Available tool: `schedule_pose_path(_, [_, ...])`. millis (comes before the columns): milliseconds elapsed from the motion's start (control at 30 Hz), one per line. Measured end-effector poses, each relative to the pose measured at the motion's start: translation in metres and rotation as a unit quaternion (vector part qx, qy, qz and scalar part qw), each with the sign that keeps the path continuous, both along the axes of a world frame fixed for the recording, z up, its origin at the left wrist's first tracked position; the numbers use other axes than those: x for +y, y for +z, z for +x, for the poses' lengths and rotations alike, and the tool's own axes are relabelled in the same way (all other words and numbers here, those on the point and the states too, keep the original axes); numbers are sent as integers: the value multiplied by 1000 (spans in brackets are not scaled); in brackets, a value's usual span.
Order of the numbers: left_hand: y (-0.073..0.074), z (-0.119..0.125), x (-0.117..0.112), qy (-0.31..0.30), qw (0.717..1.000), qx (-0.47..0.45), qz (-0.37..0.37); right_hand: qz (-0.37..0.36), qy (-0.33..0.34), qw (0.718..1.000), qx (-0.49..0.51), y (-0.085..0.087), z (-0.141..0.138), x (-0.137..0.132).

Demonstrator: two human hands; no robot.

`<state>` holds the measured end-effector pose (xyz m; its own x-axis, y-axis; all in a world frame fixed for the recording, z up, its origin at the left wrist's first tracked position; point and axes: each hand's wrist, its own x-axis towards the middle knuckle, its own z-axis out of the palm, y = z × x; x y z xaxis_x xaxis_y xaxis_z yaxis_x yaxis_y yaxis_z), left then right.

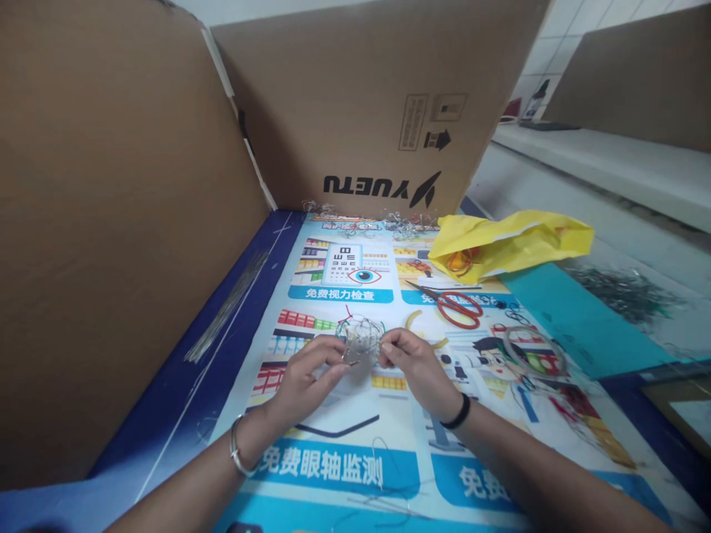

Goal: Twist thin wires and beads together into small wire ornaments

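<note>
1. The left cardboard panel (111, 207) is the biggest thing here, standing along the left side.
2. The far cardboard panel (344, 96) closes the far side, its "YUETU" print upside down.
3. A printed sheet (400, 414) with an eye chart and Chinese lettering covers the middle of the work surface.
4. A teal strip (583, 318) lies on the right, slanting from the far side toward the near right.
5. A yellow bag (522, 229) lies at the far right with its mouth open and something orange inside.
6. The right hand (414, 363) is over the middle of the sheet, fingers curled, thumb and forefinger pinched on the right edge of a wire tangle.
7. The left hand (303, 381) faces it, thumb and forefinger nearly together on thin wire at the tangle's left edge.
8. A heap of wire pieces (625, 296) lies right of the teal strip.
9. Straight wires (227, 307) lie bundled on the left, near the left cardboard panel.
10. Orange-handled scissors (444, 299) lie beyond the right hand, blades toward the far left.
11. A wire coil (563, 361) rests to the right of that hand.
12. The wire tangle (364, 333) sits between both hands, over the middle of the sheet.
13. A silver bracelet (234, 444) circles the left wrist; a black band (458, 411), the right.
</note>
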<state>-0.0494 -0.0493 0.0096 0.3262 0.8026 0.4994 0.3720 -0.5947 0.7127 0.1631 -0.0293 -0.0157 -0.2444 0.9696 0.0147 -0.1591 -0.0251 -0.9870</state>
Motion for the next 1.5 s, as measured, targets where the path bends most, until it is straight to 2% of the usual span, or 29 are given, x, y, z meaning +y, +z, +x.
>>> schedule_pose_path(333, [-1, 0, -1, 51, 997, -32, -45, -17, -6, 1000, 12, 1, 0, 1])
schedule_pose_path(600, [-6, 0, -1, 98, 980, -78, -156, -11, -10, 1000, 8, 1, 0, 1])
schedule_pose_path(867, [-10, 1, 4, 76, 954, -183, -223, -14, -6, 1000, 16, 2, -1, 1])
schedule_pose_path(1133, [-5, 1, 8, -11, 894, -310, -322, 12, 5, 1000, 16, 3, 0, 1])
schedule_pose_path(1367, [-6, -2, 11, -16, 887, -323, -329, 31, 10, 999, 11, 3, 0, -1])
schedule_pose_path(1500, [-9, -3, 11, -11, 895, -320, -310, 33, 14, 999, 3, 7, 3, 2])
